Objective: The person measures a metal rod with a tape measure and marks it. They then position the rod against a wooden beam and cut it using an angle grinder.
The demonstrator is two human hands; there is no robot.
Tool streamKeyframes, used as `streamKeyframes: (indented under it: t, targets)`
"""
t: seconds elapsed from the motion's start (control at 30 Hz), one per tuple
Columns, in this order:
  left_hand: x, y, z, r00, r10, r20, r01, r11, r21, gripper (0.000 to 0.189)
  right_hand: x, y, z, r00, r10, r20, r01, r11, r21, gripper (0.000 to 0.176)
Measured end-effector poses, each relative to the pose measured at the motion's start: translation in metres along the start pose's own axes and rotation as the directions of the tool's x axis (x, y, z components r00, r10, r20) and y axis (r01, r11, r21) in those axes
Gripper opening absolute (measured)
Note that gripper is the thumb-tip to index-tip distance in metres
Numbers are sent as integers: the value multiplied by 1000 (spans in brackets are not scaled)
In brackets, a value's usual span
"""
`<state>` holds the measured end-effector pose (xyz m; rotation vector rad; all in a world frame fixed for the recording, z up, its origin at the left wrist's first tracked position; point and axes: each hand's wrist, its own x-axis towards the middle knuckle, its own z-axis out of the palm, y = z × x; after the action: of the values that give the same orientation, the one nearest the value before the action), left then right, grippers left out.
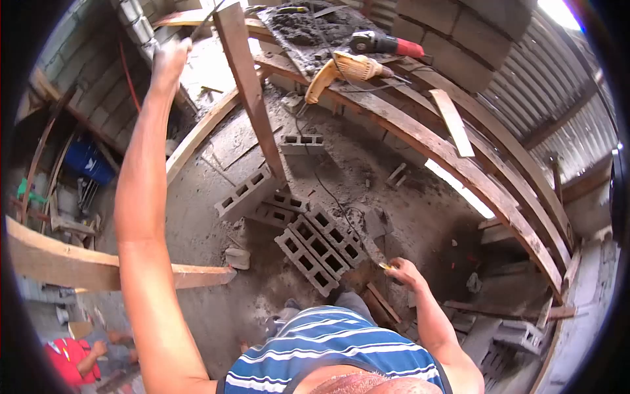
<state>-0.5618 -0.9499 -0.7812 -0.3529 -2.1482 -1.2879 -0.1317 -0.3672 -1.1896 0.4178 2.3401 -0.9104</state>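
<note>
My left hand is raised high at the upper left, closed in a fist around a thin dark rod that runs up and out of view beside a wooden post. Low in front of my body, my right hand grips a small yellow-handled tool. Its far end blends into the dusty floor, so I cannot tell its kind. Just left of that hand, several hollow concrete blocks lie close together. Another block leans near the foot of the post.
Wooden beams cross the right side. A mortar-covered board, a yellow drill and a red-and-black power tool rest on top. A timber passes below my left arm. A person in red is at lower left.
</note>
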Motion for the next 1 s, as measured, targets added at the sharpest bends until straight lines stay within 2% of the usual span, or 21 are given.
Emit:
streamKeyframes:
  t: [0.03, 0.07, 0.1, 0.13, 0.17, 0.2, 0.23, 0.3, 0.37, 0.4, 0.43, 0.5, 0.6, 0.63, 0.7, 0.77, 0.87, 0.9, 0.93, 0.97, 1.0]
  targets:
    - [5, 33, 4, 1000, -20, -24, 22, 995, 102, 25, -1, 17, -2, 1000, 21, -7, -21, 1000, -9, 70]
    - [26, 18, -4, 985, 112, 132, -108, 994, -35, 24, 0, 32, -2, 999, 31, 8, -31, 999, 6, 70]
    - [34, 16, 4, 990, -18, 141, 36, 991, -126, 23, 5, 42, 2, 999, 36, 17, -36, 999, 26, 70]
    - [40, 5, 20, 982, 155, 111, -137, 979, -151, 24, 7, 42, 4, 997, 65, 48, -68, 996, 50, 71]
    - [42, 4, 25, 948, 235, 215, -194, 962, -193, 23, 10, 40, 5, 993, 95, 77, -100, 992, 74, 71]
    - [45, -1, 46, 982, 113, 151, -82, 977, -198, 21, 14, 35, 8, 995, 68, 77, -71, 997, 43, 72]
    - [56, 6, 69, 996, -88, -28, 92, 973, 214, 18, 22, 28, 9, 997, 44, 70, -45, 999, 13, 73]
    - [104, -47, 85, 980, 51, -190, 36, 904, 426, 47, 26, -3, 7, 999, 9, 52, -10, 1000, 5, 72]
    - [141, -67, 65, 996, 82, -27, -66, 926, 373, 43, 14, -37, 5, 997, 60, -41, -52, 983, 177, 69]
    - [163, -67, 66, 996, -24, -81, 59, 884, 464, 43, 12, -34, 15, 992, 13, -127, 13, 980, 200, 65]
    - [171, -78, 73, 985, 104, -141, -36, 907, 419, 8, 13, -29, 23, 988, 31, -152, 7, 970, 243, 65]
    - [179, -107, 85, 988, -36, -152, 21, 995, -100, 4, -6, -35, 33, 985, 131, -117, -95, 957, 274, 64]
    - [197, -119, 76, 987, -154, -39, 141, 961, -238, 11, -22, -20, 64, 977, 176, -121, -146, 964, 224, 62]
    - [168, -67, 72, 968, -238, -85, 217, 955, -202, 16, -27, -16, 74, 976, 179, -126, -148, 963, 226, 63]
    - [168, -68, 70, 994, -51, -102, 60, 995, 84, 15, -34, -12, 92, 970, 223, -95, -194, 949, 247, 63]
    - [174, -80, 76, 998, 26, -54, -15, 983, 185, 19, -36, -13, 102, 975, 207, -83, -180, 951, 251, 63]
    - [215, -144, 47, 929, 218, 299, -297, 921, 251, 31, -31, -11, 118, 983, 31, -182, 0, 986, 169, 56]
    - [233, -163, 44, 888, 209, 410, -303, 936, 180, 35, -38, -35, 97, 995, 54, -87, -43, 991, 126, 54]
    - [236, -171, 55, 954, -45, 298, 128, 956, -264, 39, -45, -44, 87, 986, 47, -159, -13, 977, 212, 53]
    - [221, -152, 56, 957, 94, 274, 1, 945, -327, 38, -51, -43, 74, 986, 64, -156, -21, 964, 264, 55]
    - [238, -162, 65, 981, -94, 168, 136, 957, -256, 33, -58, -45, 59, 959, 123, -256, -22, 931, 365, 54]
